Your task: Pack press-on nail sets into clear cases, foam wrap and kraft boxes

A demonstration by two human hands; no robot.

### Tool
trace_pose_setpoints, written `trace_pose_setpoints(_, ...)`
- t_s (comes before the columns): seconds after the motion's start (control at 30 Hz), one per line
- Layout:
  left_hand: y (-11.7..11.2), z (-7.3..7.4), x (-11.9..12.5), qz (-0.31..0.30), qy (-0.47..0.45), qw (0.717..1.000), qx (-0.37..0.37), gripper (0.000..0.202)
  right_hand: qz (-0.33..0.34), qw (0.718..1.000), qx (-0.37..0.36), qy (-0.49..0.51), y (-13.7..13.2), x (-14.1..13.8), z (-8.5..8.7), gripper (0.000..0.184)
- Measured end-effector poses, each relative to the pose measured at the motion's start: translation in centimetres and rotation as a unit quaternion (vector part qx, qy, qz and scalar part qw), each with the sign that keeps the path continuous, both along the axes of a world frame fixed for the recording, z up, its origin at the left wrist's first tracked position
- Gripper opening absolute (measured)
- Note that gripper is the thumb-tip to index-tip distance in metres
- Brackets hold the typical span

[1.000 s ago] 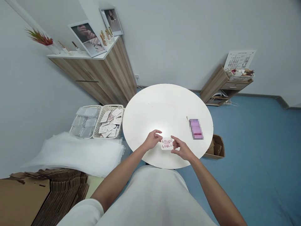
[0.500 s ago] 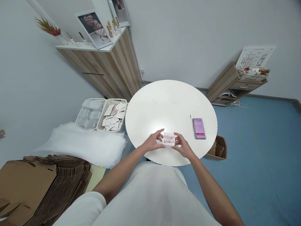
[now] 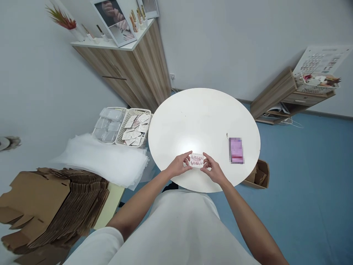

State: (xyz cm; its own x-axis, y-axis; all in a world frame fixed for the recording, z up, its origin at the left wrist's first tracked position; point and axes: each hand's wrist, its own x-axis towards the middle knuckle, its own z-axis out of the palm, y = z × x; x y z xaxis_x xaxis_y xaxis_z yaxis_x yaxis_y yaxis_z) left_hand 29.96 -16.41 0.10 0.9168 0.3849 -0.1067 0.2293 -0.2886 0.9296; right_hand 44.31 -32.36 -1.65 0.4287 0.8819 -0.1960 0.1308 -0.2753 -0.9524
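Note:
Between my two hands is a small clear-and-white pack of pink press-on nails (image 3: pixel 196 160), its nails lying in two rows and facing up. My left hand (image 3: pixel 178 165) pinches the pack's left edge between thumb and fingers. The right edge is gripped the same way by my right hand (image 3: pixel 213 170). The pack is over the near part of a round white table (image 3: pixel 204 114); whether it touches the tabletop I cannot tell. To the right on the table lies a purple pixelated box-like thing (image 3: pixel 236 151), with a tiny dark object (image 3: pixel 227 135) just behind it.
Left of the table stand a white basket of printed cards (image 3: pixel 134 129) and a basket of clear plastic boxes (image 3: pixel 109 125). Nearer are white translucent sheets (image 3: pixel 102 158) and stacked flat cardboard (image 3: pixel 71 209). A cardboard box (image 3: pixel 259 176) sits on the floor at right. Wooden cabinets line the wall.
My left fingers have closed in on the pack's left edge, and both hands now grip it. The pack has shifted slightly left and away from me. The camera view has also shifted a little.

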Motion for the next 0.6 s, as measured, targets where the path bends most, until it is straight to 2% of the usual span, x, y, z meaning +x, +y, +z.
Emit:
trace_pose_setpoints(0.2,-0.1,-0.7,-1.1,0.054,0.012,0.998,-0.008,0.064,0.015,1.0,-0.012,-0.003,1.3,-0.3,-1.0,0.067)
trace_pose_setpoints(0.33,0.8,-1.5,-2.4,0.086,0.016,0.996,-0.011,0.06,0.018,0.999,-0.024,-0.019,3.1,-1.2,-1.7,0.063)
trace_pose_setpoints(0.47,2.9,-2.3,-3.7,0.103,0.023,0.994,-0.018,0.059,0.029,0.998,-0.032,-0.049,5.7,-2.3,-2.0,0.06)
trace_pose_setpoints(0.6,6.1,-3.2,-5.3,0.11,0.022,0.994,-0.016,0.057,0.046,0.995,-0.056,-0.074,9.2,-3.7,-2.4,0.06)
